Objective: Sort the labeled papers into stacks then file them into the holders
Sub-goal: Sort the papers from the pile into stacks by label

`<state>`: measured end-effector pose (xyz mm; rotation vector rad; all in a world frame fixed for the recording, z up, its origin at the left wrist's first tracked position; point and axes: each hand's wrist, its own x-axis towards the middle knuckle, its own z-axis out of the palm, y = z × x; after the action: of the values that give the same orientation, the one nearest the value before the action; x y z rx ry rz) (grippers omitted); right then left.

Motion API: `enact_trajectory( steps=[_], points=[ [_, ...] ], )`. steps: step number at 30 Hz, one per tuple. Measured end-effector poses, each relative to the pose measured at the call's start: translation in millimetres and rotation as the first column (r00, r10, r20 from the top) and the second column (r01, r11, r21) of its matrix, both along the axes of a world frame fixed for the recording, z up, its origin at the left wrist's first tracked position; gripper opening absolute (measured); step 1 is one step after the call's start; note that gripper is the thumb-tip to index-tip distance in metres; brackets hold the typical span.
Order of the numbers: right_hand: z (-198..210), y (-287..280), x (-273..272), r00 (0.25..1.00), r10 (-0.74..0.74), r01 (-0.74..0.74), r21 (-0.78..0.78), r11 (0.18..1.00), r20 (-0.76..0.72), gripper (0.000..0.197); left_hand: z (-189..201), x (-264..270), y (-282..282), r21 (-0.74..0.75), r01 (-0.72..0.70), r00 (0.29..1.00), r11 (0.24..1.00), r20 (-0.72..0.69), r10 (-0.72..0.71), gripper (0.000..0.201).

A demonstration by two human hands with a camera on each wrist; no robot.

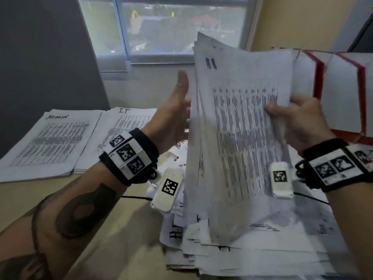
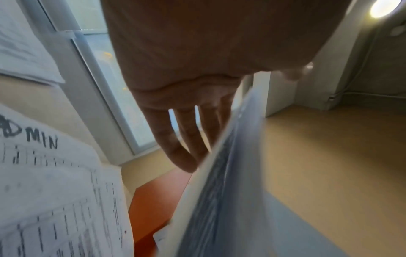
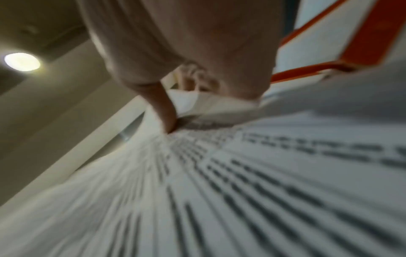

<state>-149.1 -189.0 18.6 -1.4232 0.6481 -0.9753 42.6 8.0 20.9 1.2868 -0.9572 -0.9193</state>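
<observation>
Gripping an upright sheaf of white printed papers (image 1: 238, 126) at its right edge, right hand (image 1: 298, 120) pinching it above the loose paper pile (image 1: 252, 249); left hand (image 1: 173, 120) lying flat, fingers straight, against its left side.

Thumb-pinched papers (image 3: 241, 182) (print seemingly blurred)

The head view looks down and forward over the desk (image 1: 125, 215) at both hands. The left wrist view looks along straight fingers (image 2: 173, 147) toward the window. The right wrist view sits close behind its thumb (image 3: 163, 107). All three share the held papers (image 1: 242, 128).
</observation>
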Motion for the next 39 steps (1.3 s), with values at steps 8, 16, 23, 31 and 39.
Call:
enact_trajectory(
  steps=[8, 16, 23, 31, 39],
  points=[
    [21.4, 37.5, 53.2, 0.954, 0.002, -0.037, 0.112, 0.993, 0.299, 0.045, -3.2, 20.8, 23.9, -0.061, -0.300, 0.857, 0.952, 0.420, 0.297, 0.026],
    [66.4, 54.7, 34.8, 0.958, -0.064, 0.182, -0.419, 0.889, 0.278, 0.014, 38.8, -2.2, 19.4, -0.374, -0.438, 0.854, 0.817, 0.111, 0.509, 0.013],
    [44.5, 36.6, 0.2, 0.955, -0.104, 0.209, -0.381, 0.901, 0.279, 0.022, 11.1, -3.7, -4.4, -0.345, -0.312, 0.876, 0.885, 0.256, 0.408, 0.020],
    [-1.3, 30.9, -0.4, 0.981, -0.057, 0.099, -0.223, 0.970, 0.186, 0.026, -23.3, -10.2, -15.1, -0.252, -0.358, 0.878, 0.899, 0.238, 0.416, 0.032],
    [-15.7, 29.4, 10.3, 0.991, -0.112, 0.123, -0.154, 0.980, 0.078, 0.035, -44.6, -23.9, -21.6, -0.161, -0.399, 0.901, 0.903, 0.112, 0.418, 0.039]
  ],
)
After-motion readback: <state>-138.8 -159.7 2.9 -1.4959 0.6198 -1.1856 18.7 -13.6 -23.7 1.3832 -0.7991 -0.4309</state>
